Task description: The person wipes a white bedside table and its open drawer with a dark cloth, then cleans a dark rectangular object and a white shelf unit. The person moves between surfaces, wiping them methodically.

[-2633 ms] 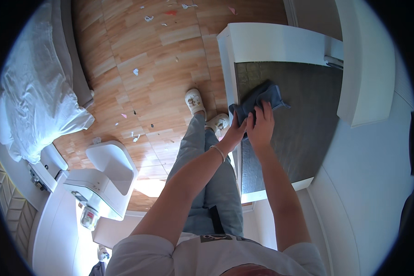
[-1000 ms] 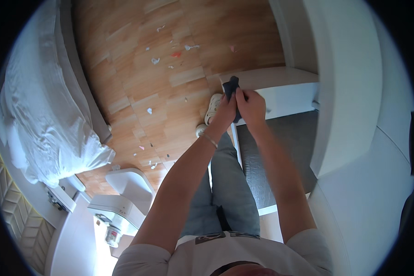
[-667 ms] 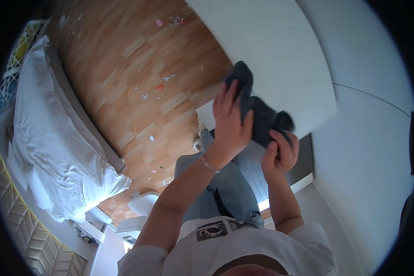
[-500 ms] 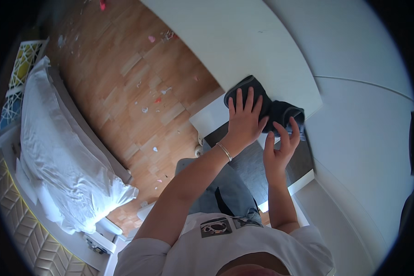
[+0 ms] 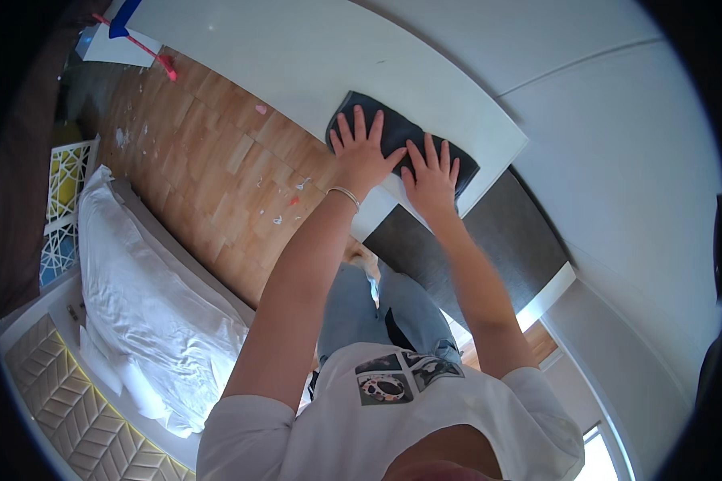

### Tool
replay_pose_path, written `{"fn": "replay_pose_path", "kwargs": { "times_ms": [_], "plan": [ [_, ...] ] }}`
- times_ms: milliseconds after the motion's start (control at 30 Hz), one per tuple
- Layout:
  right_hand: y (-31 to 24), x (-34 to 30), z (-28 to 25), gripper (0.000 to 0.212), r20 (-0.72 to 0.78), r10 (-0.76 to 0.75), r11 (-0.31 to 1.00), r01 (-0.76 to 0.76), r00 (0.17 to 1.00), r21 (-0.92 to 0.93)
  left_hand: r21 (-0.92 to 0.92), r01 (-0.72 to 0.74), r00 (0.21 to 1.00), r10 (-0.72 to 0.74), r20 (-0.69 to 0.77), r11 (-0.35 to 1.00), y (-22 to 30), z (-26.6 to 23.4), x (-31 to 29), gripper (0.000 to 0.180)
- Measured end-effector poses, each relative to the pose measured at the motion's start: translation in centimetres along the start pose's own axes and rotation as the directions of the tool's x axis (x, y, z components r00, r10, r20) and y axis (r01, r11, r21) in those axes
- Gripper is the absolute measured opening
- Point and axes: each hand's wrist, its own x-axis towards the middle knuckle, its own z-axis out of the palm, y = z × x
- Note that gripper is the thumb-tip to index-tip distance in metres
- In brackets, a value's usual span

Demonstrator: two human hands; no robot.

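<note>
A dark cloth (image 5: 399,128) lies flat and spread out on a long white tabletop (image 5: 289,64), near its front corner. My left hand (image 5: 363,152) rests palm down on the left part of the cloth, fingers spread. Beside it, my right hand (image 5: 433,180) presses on the cloth's right part with its fingers stretched out. The two thumbs point toward each other with a small gap between them. Neither hand grips the cloth.
A dark panel (image 5: 489,240) sits below the tabletop's right end, next to the white wall (image 5: 618,176). Scraps litter the wooden floor (image 5: 225,144). To the left stands a bed with rumpled white bedding (image 5: 144,297). A pink stick (image 5: 152,56) shows at the far left.
The cloth, bunched and curled before, now lies flatter and wider. My right hand's bent fingers have straightened onto it. The view has shifted, showing more of the tabletop.
</note>
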Motion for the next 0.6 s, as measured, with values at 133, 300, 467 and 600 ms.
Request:
{"fn": "replay_pose_path", "kwargs": {
  "times_ms": [133,300,467,600],
  "plan": [
    [-0.6,-4.7,0.6,0.056,0.038,0.032,0.999,-0.031,0.999,-0.011,-0.017,0.072,0.997,-0.071,0.036,0.997,0.7,0.8,-4.0,0.094],
    [1.5,-11.4,-0.2,0.056,0.057,0.027,0.999,-0.025,0.998,-0.034,-0.481,0.117,0.993,-0.089,0.081,0.869,5.1,3.9,-10.7,0.088],
    [3.1,-13.0,-2.9,0.061,0.129,-0.025,0.998,0.032,0.991,-0.050,-0.774,0.332,0.901,-0.425,0.091,0.540,10.0,5.1,-11.4,0.084],
    [2.7,-11.0,-3.5,0.063,0.197,-0.072,0.997,0.079,0.978,-0.026,-0.847,0.247,0.915,-0.400,0.045,0.471,7.6,5.7,-9.0,0.082]
  ]
}}
